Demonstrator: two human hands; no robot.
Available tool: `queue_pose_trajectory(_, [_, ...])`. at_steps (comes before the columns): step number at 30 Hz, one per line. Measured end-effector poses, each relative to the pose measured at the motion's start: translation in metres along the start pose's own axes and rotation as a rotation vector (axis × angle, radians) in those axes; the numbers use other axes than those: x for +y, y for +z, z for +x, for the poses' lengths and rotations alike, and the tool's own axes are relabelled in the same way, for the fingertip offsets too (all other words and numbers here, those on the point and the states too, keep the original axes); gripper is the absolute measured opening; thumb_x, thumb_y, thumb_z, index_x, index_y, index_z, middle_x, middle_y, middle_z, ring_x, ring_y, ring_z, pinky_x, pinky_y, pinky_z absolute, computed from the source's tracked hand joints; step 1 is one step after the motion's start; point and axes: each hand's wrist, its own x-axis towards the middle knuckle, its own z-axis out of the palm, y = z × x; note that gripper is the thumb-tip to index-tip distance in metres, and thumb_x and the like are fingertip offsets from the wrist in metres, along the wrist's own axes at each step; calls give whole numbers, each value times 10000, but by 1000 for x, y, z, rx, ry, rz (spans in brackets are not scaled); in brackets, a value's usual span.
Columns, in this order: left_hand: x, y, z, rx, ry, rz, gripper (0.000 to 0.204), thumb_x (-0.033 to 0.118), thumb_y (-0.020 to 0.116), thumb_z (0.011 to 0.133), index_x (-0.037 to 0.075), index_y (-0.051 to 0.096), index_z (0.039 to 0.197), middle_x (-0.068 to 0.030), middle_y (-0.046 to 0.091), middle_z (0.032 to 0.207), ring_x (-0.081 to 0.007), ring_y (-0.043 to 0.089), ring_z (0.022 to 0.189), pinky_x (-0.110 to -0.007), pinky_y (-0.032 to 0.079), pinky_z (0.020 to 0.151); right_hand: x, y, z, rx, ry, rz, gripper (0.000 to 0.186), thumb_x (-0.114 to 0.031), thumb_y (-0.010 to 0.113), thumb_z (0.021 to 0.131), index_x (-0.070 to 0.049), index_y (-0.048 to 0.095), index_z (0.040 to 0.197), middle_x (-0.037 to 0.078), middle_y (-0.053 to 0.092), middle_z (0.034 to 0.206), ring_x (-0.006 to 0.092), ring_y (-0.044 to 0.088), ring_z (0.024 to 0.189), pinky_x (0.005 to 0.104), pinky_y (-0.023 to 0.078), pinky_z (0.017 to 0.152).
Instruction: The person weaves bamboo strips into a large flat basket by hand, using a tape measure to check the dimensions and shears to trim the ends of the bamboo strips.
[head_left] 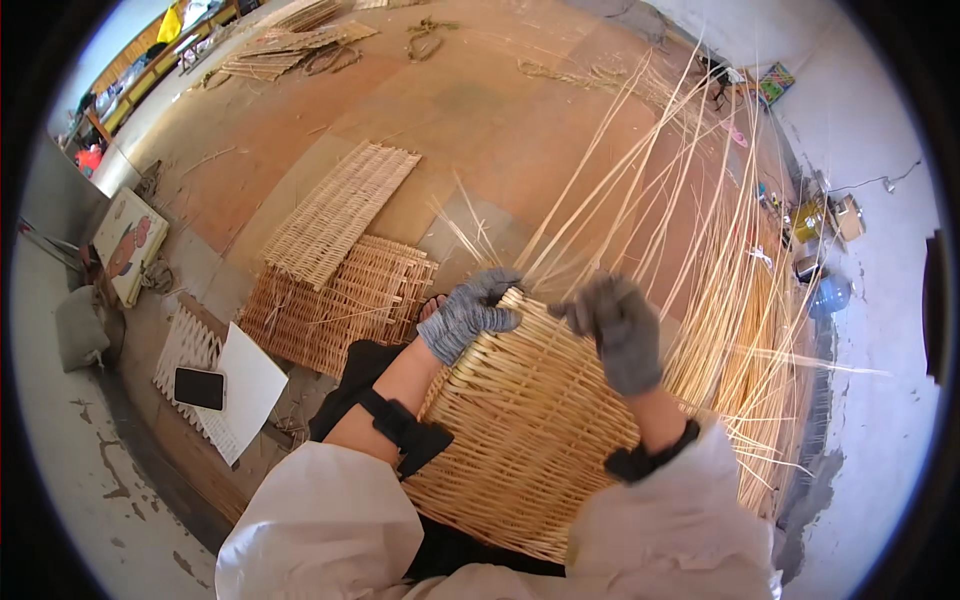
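A woven wicker panel [520, 430] lies tilted across my lap, its far edge raised and long unwoven strands [610, 190] fanning out beyond it. At the panel's far left corner my left hand [462, 318], in a grey knitted glove, is closed on the edge with the thumb on top. Just above the far right part of the panel is my right hand [620, 335], in a darker grey glove. Its fingers are curled and slightly blurred, pointing toward the left hand. Whatever sits between those fingertips is hidden.
A thick bundle of loose strands [745, 350] lies to the right. Two finished woven panels [340, 205] overlap on the floor at the left. A phone [200, 388] rests by a white sheet [250, 380]. More woven pieces [285, 55] lie far off; a blue container [829, 294] stands near the right wall.
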Motion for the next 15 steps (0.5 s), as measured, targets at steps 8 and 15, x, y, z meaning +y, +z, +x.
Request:
queue_pose_trajectory(8, [-5, 10, -10, 289, -18, 456, 619, 188, 770, 687, 12, 476, 1202, -59, 583, 1039, -161, 517, 926, -271, 426, 845, 14, 5, -20, 213, -42, 91, 100, -69, 539, 873, 3, 555, 940, 70, 556, 730, 200, 537, 659, 396, 489, 700])
queue_pose_trajectory(15, [3, 12, -3, 292, -147, 397, 517, 191, 777, 677, 25, 553, 1111, -77, 590, 1047, -169, 528, 964, -273, 428, 884, 6, 46, -35, 197, -593, -876, 128, -82, 477, 895, 9, 559, 932, 79, 556, 706, 221, 545, 613, 348, 479, 586])
